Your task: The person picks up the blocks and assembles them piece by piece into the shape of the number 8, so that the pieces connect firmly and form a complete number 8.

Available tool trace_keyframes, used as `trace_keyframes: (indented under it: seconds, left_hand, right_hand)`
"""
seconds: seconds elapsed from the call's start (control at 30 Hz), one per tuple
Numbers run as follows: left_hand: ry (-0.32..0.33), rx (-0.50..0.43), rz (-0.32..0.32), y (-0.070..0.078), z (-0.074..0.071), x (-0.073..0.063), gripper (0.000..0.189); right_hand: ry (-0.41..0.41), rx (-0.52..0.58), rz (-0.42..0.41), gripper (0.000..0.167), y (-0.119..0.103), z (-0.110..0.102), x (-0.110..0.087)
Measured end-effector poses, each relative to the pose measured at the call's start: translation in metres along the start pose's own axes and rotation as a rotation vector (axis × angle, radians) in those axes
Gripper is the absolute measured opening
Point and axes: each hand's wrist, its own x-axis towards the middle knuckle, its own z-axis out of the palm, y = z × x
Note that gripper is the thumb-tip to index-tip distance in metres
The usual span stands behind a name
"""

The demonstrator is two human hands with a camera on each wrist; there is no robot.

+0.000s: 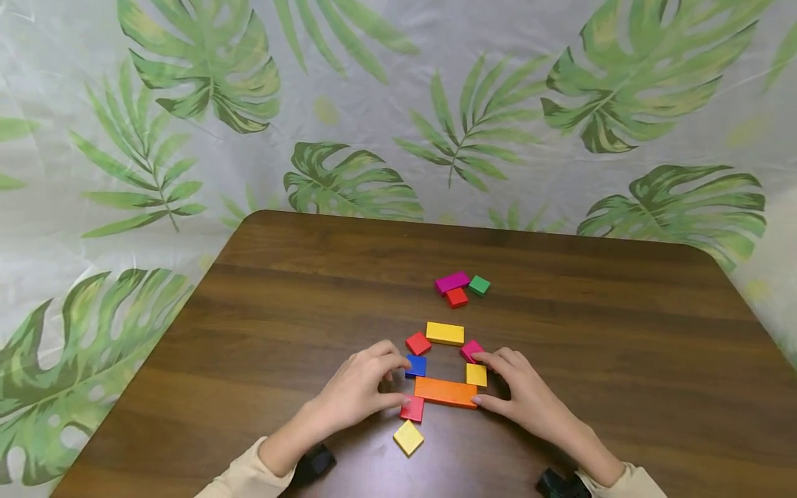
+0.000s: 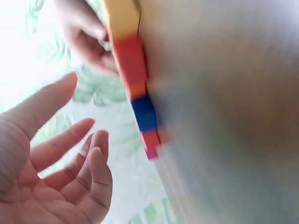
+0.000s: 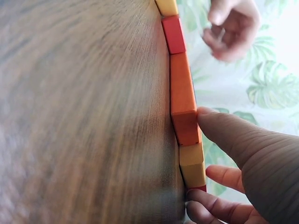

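Note:
Colored blocks form a ring on the table. Its lower side is a long orange block (image 1: 445, 392), its top a yellow block (image 1: 445, 333). My right hand (image 1: 523, 387) has its thumb at the orange block's right end, index fingertip at the magenta block (image 1: 471, 351); a small yellow block (image 1: 476, 375) lies between. Fingers loosely spread, my left hand (image 1: 358, 387) hovers beside the blue block (image 1: 416, 366) and the lower red block (image 1: 411, 409); the left wrist view shows a gap to the blocks. Another red block (image 1: 418, 344) sits at upper left.
A yellow block (image 1: 408, 438) lies cornerwise below the lower red block. Farther back are a long magenta block (image 1: 452, 283), a red block (image 1: 457, 298) and a green block (image 1: 479, 286). Behind the brown table (image 1: 280, 290) hangs a leaf-patterned cloth (image 1: 349, 104).

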Motion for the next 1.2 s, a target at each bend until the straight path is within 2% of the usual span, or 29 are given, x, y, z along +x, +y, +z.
trace_keyframes:
  seconds: [0.1,0.2,0.57,0.77,1.2]
  left_hand:
    - [0.002,0.005,0.016,-0.008,0.0,0.01,0.045]
    - [-0.042,0.018,-0.001,-0.012,0.002,0.015,0.048]
    - [-0.171,0.03,-0.064,-0.013,0.008,0.02,0.055]
    - [-0.176,0.029,-0.051,-0.012,0.008,0.021,0.056]
    - [-0.162,0.018,-0.046,-0.014,0.009,0.021,0.056]
  right_hand:
    - [0.009,-0.003,-0.003,0.058,0.001,-0.001,0.0]
    - [0.003,0.002,-0.003,0.059,0.002,0.0,-0.001]
    - [-0.033,0.001,0.041,0.061,0.0,0.001,-0.001]
    - [-0.034,-0.008,0.05,0.061,0.001,-0.001,-0.001]
    - [-0.018,-0.008,0.013,0.061,0.0,-0.002,-0.002]
